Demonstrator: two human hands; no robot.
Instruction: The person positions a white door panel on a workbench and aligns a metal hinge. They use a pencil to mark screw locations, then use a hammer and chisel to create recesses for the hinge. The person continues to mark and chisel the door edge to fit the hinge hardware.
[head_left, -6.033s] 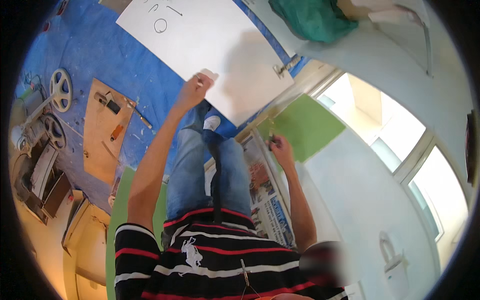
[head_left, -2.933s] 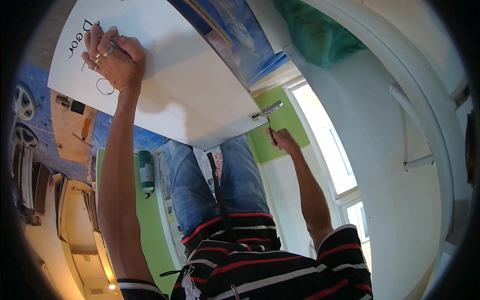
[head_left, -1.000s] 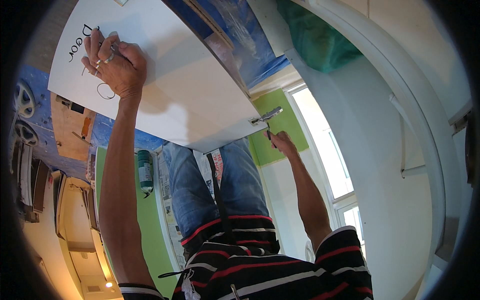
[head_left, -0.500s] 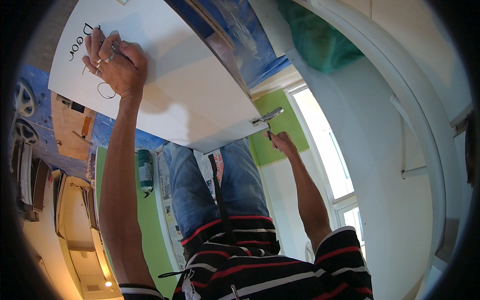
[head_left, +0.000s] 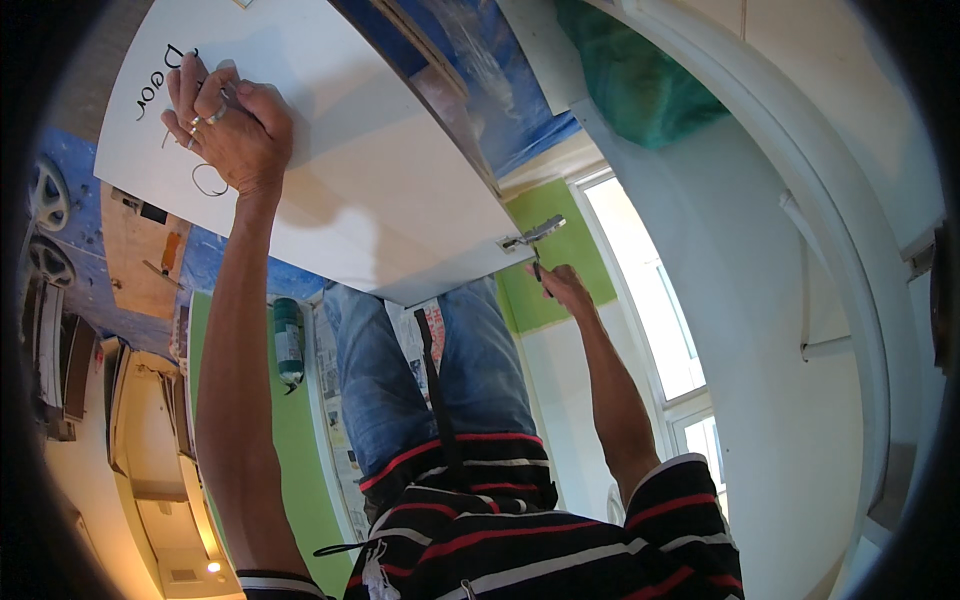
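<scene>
My left hand (head_left: 240, 135), with rings on its fingers, rests on a white cabinet door panel (head_left: 350, 150) that bears black handwriting. Its fingers are bent and spread apart against the surface. At the panel's near right corner a metal cabinet hinge (head_left: 541, 230) sticks out past the edge. Just below that hinge, my right hand (head_left: 566, 287) is closed around a slim dark-handled screwdriver (head_left: 538, 270). The tool's thin shaft points up at the hinge; whether its tip touches a screw is too small to tell.
My legs in jeans (head_left: 385, 370) are under the panel's near edge. A green bottle (head_left: 288, 340) lies to the left, near a wooden board (head_left: 150, 250) with an orange-handled tool. Blue sheeting (head_left: 500, 75) spreads beyond the panel. A green bag (head_left: 640, 80) is at the far right.
</scene>
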